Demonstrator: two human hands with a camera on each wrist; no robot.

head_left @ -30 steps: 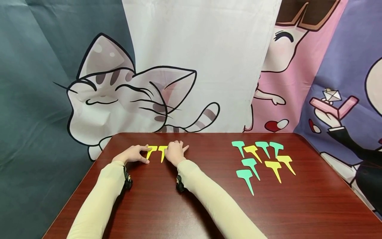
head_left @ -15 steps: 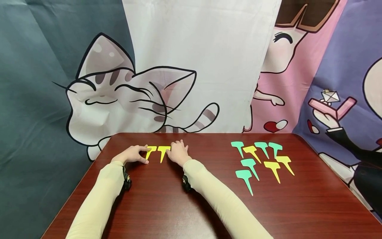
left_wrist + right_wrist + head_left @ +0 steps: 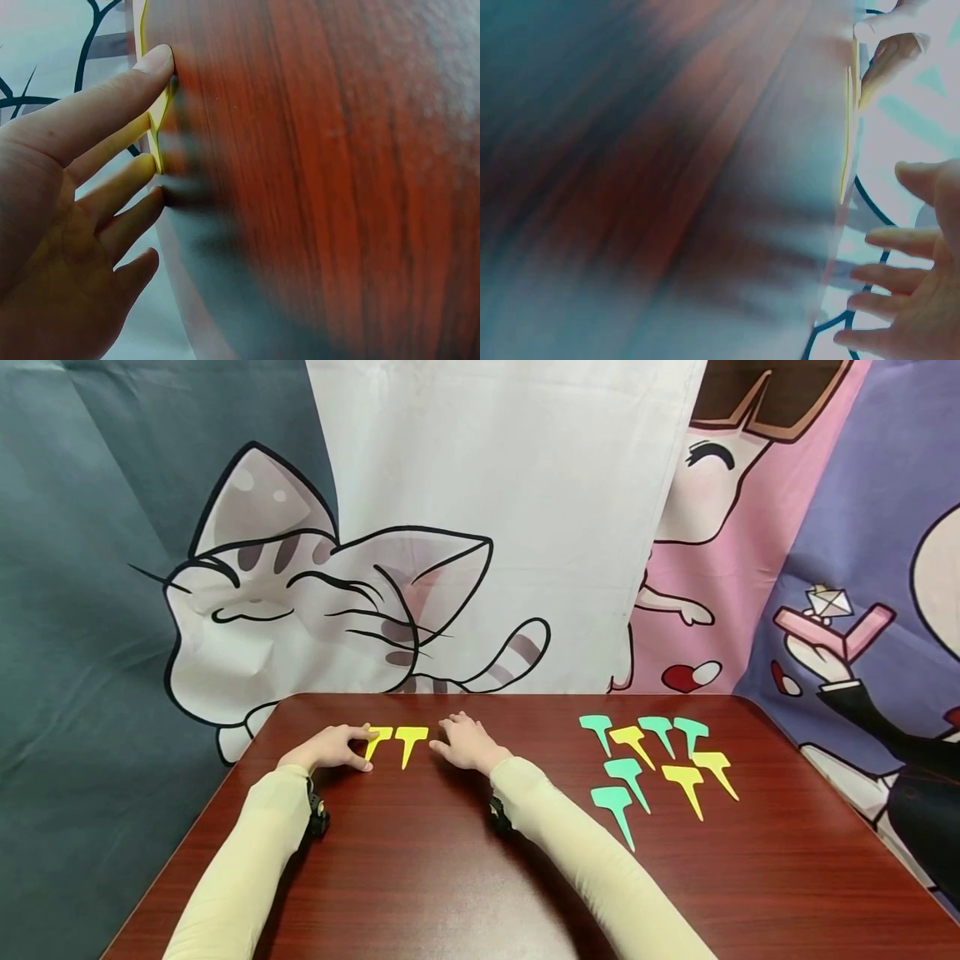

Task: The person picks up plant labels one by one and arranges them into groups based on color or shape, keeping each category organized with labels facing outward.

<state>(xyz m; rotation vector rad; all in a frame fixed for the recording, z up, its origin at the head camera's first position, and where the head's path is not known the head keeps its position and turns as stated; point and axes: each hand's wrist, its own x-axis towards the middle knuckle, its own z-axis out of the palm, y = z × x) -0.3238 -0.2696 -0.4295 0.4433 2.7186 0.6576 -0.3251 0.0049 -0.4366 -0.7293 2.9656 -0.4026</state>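
Note:
Two yellow T-shaped plant labels lie side by side on the left part of the table. My left hand [image 3: 333,747] rests at the left label [image 3: 380,734], its thumb and fingertips touching it. The left wrist view shows those fairly straight fingers along the thin yellow edge [image 3: 156,135]. To the right lies the other label [image 3: 410,742], with nothing holding it. My right hand [image 3: 467,743] is just right of that label, apart from it, with fingers spread and nothing in them. In the right wrist view the fingers [image 3: 900,281] extend beside the label's edge [image 3: 846,142].
Toward the right of the brown table [image 3: 420,877] lies a loose group of several green labels [image 3: 617,802] and three yellow ones [image 3: 684,781]. A cartoon-printed cloth [image 3: 525,527] hangs behind the table's far edge.
My right hand has let go of the right-hand yellow label and moved to the right, its fingers spreading. The label stays on the table; my left hand has stayed at the left label.

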